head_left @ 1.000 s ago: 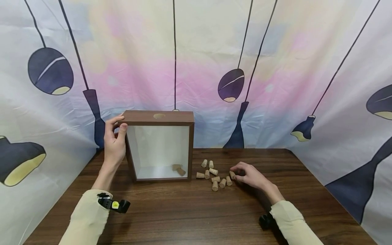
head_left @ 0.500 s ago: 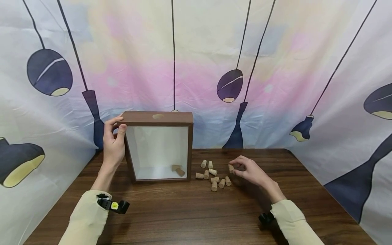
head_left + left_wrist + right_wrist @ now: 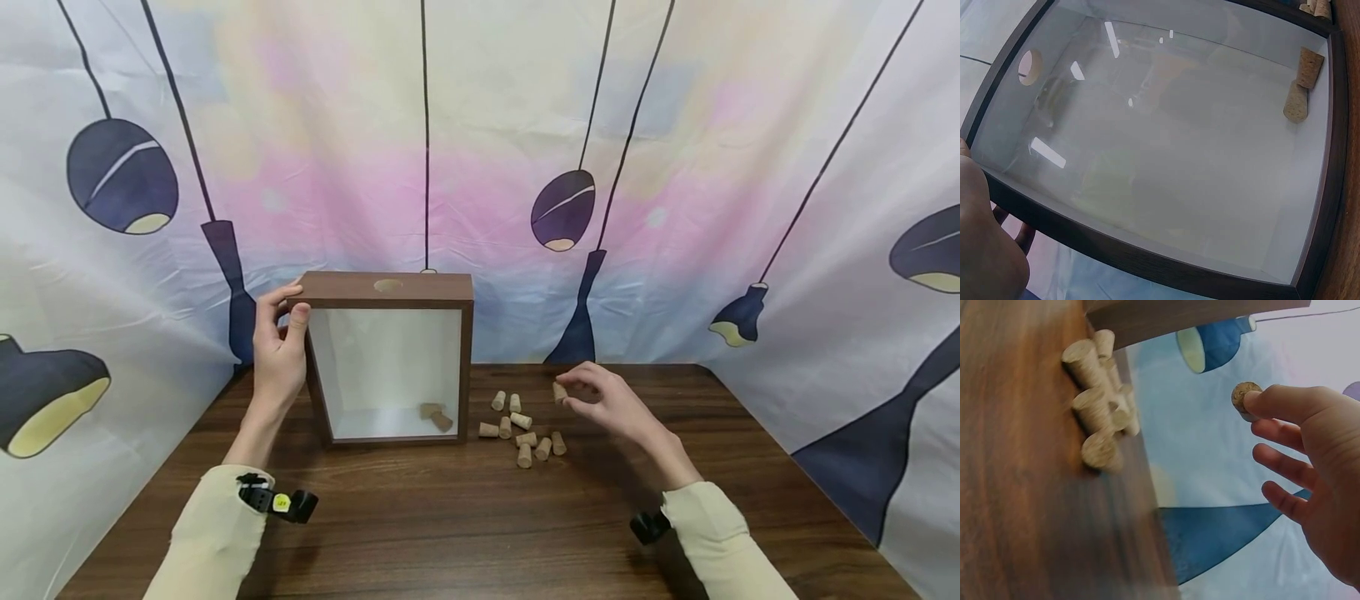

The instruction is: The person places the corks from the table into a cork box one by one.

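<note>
A brown wooden shadow box [image 3: 467, 367] with a clear front stands upright on the table, a round hole [image 3: 388, 285] in its top. My left hand [image 3: 279, 367] grips its upper left corner, thumb at the front and fingers round the side. Two corks [image 3: 1296, 100] lie inside at the bottom right. Between thumb and fingertips my right hand [image 3: 611, 404] pinches one cork [image 3: 559, 392], held above the table. Left of that hand, several loose corks [image 3: 525, 455] are scattered on the wood beside the box.
The dark wooden table [image 3: 450, 533] reaches back to a printed cloth backdrop [image 3: 487, 167] with painted hanging lamps. The box stands close to this cloth. Cloth also hangs along both sides.
My right hand has lifted its cork off the table, moving up and slightly left, away from the loose corks. The left hand and the box stay in place.
</note>
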A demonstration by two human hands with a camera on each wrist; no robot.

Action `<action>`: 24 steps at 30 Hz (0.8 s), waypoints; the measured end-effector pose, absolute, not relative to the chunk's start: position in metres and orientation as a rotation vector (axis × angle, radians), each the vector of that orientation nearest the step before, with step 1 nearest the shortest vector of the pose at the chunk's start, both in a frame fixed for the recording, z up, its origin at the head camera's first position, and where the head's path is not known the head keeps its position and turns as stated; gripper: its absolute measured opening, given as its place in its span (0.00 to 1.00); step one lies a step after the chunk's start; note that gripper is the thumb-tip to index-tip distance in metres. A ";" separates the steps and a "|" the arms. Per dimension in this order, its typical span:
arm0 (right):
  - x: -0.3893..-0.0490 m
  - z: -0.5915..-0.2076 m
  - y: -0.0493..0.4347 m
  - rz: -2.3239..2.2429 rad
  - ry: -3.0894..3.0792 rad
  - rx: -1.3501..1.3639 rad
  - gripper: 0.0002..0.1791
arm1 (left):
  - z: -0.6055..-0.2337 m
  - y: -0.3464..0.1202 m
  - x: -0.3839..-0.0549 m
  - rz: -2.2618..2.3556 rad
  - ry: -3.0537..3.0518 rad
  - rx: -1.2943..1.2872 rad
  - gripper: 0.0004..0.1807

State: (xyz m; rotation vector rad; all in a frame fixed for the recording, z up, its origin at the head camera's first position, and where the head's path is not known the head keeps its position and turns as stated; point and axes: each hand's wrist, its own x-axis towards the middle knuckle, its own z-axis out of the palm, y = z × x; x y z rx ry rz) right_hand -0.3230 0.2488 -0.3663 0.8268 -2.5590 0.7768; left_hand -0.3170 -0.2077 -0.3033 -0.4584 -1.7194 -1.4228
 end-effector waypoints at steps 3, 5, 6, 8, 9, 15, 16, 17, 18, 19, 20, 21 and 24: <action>-0.323 -0.359 0.245 0.767 -2.516 0.846 0.17 | -0.303 -0.207 -0.317 -1.420 -1.722 -0.451 0.19; -0.323 -0.353 0.243 0.760 -2.484 0.865 0.17 | -0.303 -0.207 -0.317 -1.420 -1.722 -0.446 0.19; -0.323 -0.350 0.241 0.756 -2.467 0.873 0.17 | -0.303 -0.207 -0.317 -1.422 -1.721 -0.445 0.19; -0.324 -0.344 0.237 0.752 -2.434 0.894 0.17 | -0.303 -0.207 -0.317 -1.425 -1.718 -0.447 0.19; -0.324 -0.341 0.235 0.750 -2.419 0.904 0.17 | -0.303 -0.207 -0.318 -1.426 -1.716 -0.448 0.19; -0.320 -0.321 0.221 0.734 -2.365 0.951 0.17 | -0.304 -0.208 -0.319 -1.426 -1.712 -0.454 0.19; -0.319 -0.318 0.219 0.734 -2.359 0.960 0.18 | -0.304 -0.208 -0.319 -1.426 -1.712 -0.454 0.19; -0.318 -0.315 0.217 0.730 -2.350 0.967 0.17 | -0.304 -0.208 -0.319 -1.425 -1.711 -0.453 0.19; -0.318 -0.311 0.214 0.731 -2.341 0.977 0.17 | -0.304 -0.208 -0.319 -1.426 -1.712 -0.453 0.19; -0.317 -0.308 0.212 0.728 -2.329 0.986 0.17 | -0.304 -0.208 -0.319 -1.427 -1.713 -0.452 0.19; -0.317 -0.305 0.209 0.725 -2.319 0.995 0.17 | -0.304 -0.208 -0.318 -1.428 -1.714 -0.453 0.19; -0.317 -0.302 0.207 0.722 -2.310 1.002 0.17 | -0.304 -0.208 -0.318 -1.429 -1.715 -0.452 0.19; -0.317 -0.294 0.200 0.710 -2.285 1.025 0.17 | -0.304 -0.208 -0.318 -1.429 -1.717 -0.450 0.19</action>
